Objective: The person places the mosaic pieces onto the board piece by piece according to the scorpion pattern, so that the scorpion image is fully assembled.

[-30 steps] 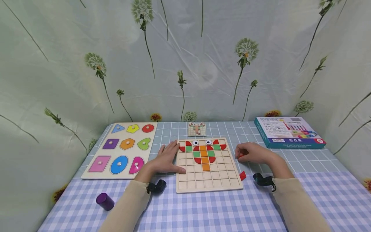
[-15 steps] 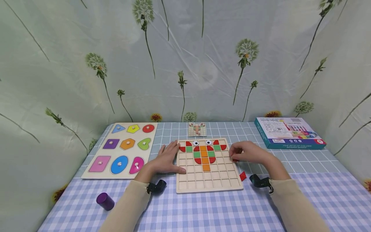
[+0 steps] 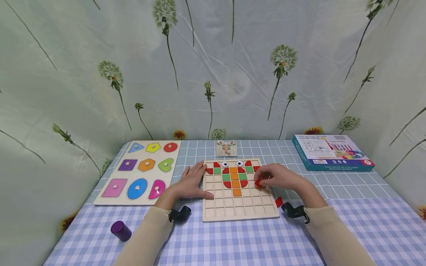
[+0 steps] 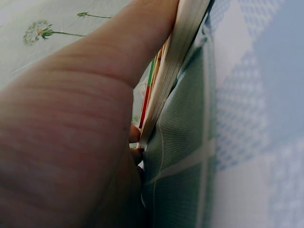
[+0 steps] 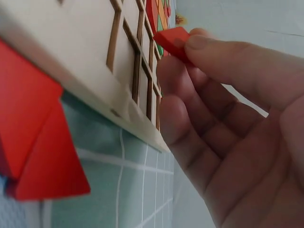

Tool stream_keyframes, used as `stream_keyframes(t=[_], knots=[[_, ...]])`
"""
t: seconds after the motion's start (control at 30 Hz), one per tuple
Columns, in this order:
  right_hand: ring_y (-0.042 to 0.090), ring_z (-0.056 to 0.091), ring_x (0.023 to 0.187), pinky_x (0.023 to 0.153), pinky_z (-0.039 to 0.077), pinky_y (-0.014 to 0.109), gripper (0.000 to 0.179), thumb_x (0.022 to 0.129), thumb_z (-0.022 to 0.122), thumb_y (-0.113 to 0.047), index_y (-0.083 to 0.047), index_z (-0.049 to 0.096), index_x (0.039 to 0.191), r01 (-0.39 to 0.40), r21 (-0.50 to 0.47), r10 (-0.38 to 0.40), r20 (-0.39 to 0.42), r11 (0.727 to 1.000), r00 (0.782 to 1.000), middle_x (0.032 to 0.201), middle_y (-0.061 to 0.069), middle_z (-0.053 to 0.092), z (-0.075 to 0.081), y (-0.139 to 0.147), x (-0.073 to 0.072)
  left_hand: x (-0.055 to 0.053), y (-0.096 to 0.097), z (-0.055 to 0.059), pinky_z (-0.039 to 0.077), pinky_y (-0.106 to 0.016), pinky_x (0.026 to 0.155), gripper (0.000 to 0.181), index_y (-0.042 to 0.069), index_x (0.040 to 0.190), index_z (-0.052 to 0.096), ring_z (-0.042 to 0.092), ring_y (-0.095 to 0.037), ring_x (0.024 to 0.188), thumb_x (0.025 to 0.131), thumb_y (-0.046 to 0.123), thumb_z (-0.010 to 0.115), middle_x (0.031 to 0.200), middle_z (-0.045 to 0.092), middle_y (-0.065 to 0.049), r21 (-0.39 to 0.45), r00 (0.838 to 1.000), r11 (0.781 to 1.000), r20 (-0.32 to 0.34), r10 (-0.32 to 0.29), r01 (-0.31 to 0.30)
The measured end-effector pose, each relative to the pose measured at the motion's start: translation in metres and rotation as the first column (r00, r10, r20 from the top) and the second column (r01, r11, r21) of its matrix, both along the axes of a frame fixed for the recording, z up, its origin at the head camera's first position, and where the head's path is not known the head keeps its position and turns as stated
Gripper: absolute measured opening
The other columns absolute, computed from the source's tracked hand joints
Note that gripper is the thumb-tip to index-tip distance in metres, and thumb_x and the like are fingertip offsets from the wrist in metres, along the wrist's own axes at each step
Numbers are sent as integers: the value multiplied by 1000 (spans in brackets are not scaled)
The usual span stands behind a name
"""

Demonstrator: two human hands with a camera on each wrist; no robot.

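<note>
A wooden grid board (image 3: 216,212) lies on the table, with orange, green and red pieces and two eye pieces set in its upper cells. My left hand (image 3: 188,183) rests along its left edge, fingers spread and thumb lying on the board. In the left wrist view the palm hides most of the board. Above the board's right side, my right hand (image 3: 277,175) pinches a small red block (image 5: 173,40) between thumb and fingertips. Its full outline is partly covered by the fingers. Red triangular pieces (image 5: 45,156) lie just off the board's right edge.
Behind the board lies a small pattern card (image 3: 226,148). A knobbed shape puzzle (image 3: 133,192) is at the left, with a purple cylinder (image 3: 121,231) in front of it. At the back right sits a teal-edged box (image 3: 332,152). A patterned curtain (image 3: 246,103) hangs behind.
My right hand has moved left from beside the board to over its right columns, carrying the red block. My left hand has stayed in place.
</note>
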State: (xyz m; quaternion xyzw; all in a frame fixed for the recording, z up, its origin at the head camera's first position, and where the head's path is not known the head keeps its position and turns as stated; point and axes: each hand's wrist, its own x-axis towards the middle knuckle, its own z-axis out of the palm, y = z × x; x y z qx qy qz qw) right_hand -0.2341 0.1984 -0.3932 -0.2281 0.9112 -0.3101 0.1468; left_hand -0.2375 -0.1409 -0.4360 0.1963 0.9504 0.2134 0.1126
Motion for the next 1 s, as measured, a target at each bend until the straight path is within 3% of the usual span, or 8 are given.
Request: stream_keyframes(t=[0.3,0.7,1.0], knots=[[17,58,86,77,53,24,18,88,71,-4,-17,73,101,-34,-19,35,54,999,998,94,-1,67,-2,-10,2,0,0,0,-1,-56,127,120,9,160,19,6,-28,158,72,63,79,170,11,-9,-5,1000,1000,-1,0,0],[13,58,82,74,53,22,12,89,73,-10,-16,72,100,-98,-25,98,10,995,995,93,-4,69,-7,-20,6,0,0,0,-1,-56,127,120,9,160,19,5,-28,158,72,64,78,170,10,-9,-4,1000,1000,5,1,-1],[13,56,81,72,51,22,11,88,75,-12,-18,72,97,-70,-11,70,2,997,998,88,-5,66,-11,-25,6,0,1,1,-1,-57,127,120,9,160,19,6,-28,158,72,63,78,170,10,-9,-2,1000,1000,9,4,-4]])
